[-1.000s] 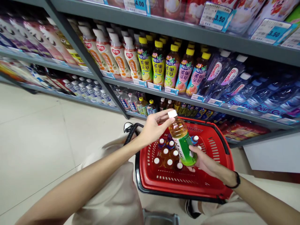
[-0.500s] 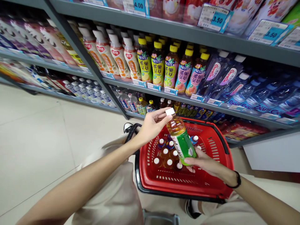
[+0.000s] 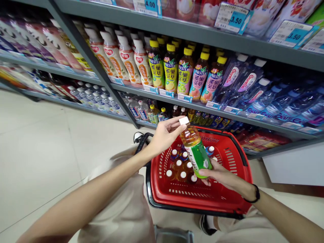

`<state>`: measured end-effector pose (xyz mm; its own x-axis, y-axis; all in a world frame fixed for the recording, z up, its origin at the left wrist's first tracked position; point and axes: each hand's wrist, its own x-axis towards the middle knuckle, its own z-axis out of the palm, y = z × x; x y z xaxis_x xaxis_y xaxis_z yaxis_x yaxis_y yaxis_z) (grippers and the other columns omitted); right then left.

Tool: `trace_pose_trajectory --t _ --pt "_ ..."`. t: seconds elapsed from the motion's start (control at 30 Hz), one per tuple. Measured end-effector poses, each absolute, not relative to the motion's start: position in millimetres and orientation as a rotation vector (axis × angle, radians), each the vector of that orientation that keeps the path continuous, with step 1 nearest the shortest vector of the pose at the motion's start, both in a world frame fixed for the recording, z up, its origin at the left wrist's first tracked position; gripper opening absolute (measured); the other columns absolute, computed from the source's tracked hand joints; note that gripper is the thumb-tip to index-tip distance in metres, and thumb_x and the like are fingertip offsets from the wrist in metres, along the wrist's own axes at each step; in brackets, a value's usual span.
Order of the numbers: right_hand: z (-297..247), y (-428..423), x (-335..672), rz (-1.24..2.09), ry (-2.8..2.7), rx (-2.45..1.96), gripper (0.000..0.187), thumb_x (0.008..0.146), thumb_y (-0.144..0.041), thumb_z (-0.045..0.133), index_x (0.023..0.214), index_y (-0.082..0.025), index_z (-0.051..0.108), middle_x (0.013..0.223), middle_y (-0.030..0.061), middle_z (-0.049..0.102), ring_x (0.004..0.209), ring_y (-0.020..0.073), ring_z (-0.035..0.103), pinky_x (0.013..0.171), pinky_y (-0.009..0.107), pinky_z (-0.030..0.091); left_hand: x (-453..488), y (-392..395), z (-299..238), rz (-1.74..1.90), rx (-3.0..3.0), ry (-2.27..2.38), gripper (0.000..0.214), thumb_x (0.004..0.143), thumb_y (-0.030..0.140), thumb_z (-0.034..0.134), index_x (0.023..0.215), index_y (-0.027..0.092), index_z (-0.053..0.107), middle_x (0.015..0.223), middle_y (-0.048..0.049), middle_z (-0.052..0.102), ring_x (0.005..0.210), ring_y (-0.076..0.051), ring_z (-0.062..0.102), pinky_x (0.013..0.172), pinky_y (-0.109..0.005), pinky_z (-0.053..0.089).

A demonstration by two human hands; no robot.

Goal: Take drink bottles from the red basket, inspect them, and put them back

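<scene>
A tea bottle (image 3: 198, 153) with a white cap, amber liquid and a green label is held tilted above the red shopping basket (image 3: 172, 195). Around the lower part of its label, my right hand (image 3: 220, 175) is closed, with a black band on the wrist. My left hand (image 3: 168, 133) pinches the white cap between thumb and fingers. Below the bottle, several white-capped bottles (image 3: 178, 163) stand upright inside the basket, some amber and some dark blue. The held bottle hides part of them.
Ahead runs a grey shelf (image 3: 162, 91) with yellow-capped tea bottles (image 3: 184, 72), white-capped orange-label bottles (image 3: 128, 57) and leaning clear blue bottles (image 3: 253, 81). Price tags line its edges. The basket's black handle (image 3: 145, 141) rests at its left. A small stool (image 3: 173, 234) is at the bottom.
</scene>
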<state>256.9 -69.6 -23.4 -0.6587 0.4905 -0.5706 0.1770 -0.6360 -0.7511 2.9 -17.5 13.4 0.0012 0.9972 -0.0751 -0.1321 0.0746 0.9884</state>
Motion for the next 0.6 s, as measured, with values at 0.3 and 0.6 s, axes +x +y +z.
trace_pose_trajectory --t 0.3,0.6 --pt "-24.3 -69.2 256.2 2.419 -1.240 -1.179 0.054 0.080 -0.056 0.079 0.106 -0.015 0.055 0.084 0.0032 0.068 0.058 0.0096 0.055 0.051 0.022 0.042 3.5 -18.1 12.9 1.219 1.032 1.146 0.061 0.081 0.040 0.081 0.131 0.009 0.066 0.118 -0.0163 0.075 0.106 -0.027 0.074 0.100 -0.042 0.059" --pt "-23.2 -69.8 256.4 2.408 -1.242 -1.208 0.053 0.081 -0.056 0.079 0.106 -0.016 0.054 0.082 0.0021 0.066 0.057 0.0096 0.055 0.052 0.023 0.042 3.9 -18.4 13.8 1.216 1.017 1.161 0.058 0.082 0.040 0.080 0.131 0.011 0.067 0.117 -0.0156 0.076 0.106 -0.027 0.074 0.099 -0.043 0.059"
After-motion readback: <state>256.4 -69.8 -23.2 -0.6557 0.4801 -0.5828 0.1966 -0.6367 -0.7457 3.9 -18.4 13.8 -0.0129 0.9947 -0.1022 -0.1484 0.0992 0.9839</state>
